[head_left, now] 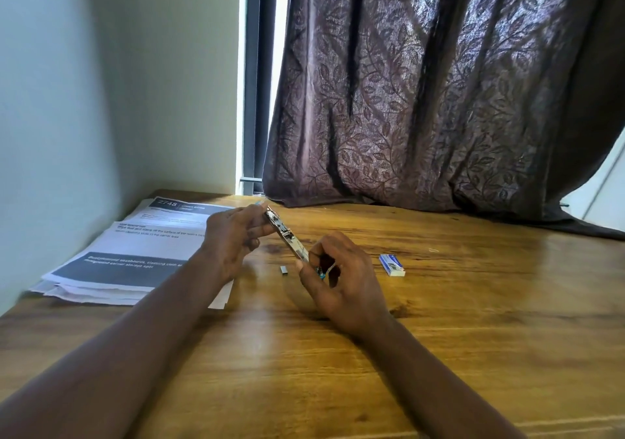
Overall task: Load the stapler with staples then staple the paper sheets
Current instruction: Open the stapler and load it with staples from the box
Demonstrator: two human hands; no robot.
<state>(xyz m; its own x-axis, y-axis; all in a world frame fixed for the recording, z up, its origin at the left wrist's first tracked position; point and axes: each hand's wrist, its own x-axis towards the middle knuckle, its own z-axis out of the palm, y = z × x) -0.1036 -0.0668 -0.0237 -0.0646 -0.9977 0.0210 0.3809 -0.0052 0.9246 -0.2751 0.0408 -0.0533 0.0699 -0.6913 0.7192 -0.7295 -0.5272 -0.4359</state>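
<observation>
1. The left hand [236, 232] is pinching the far end of the stapler [287, 235] with curled fingers. The right hand [341, 283] is gripping the near end, fingers closed round it. We are recording the stapler as held clear of the table [439, 354], tilted, with its metal magazine turned toward us.
2. We are noting a short strip of staples [283, 270] lying on the table just below the stapler, and a staple box [391, 265] beyond the right hand. We cannot tell whether the magazine is holding any staples.
3. The paper sheets [135, 256] are lying loosely fanned at the left and, in our judgement, are not yet stapled.
4. We are flagging these risks:
   - A slipping grip could let the spring pusher snap onto a fingertip.
   - The short strip could break or seat crookedly and jam the channel.
   - The fanned sheets could leave the lower pages missed by the staple.
</observation>
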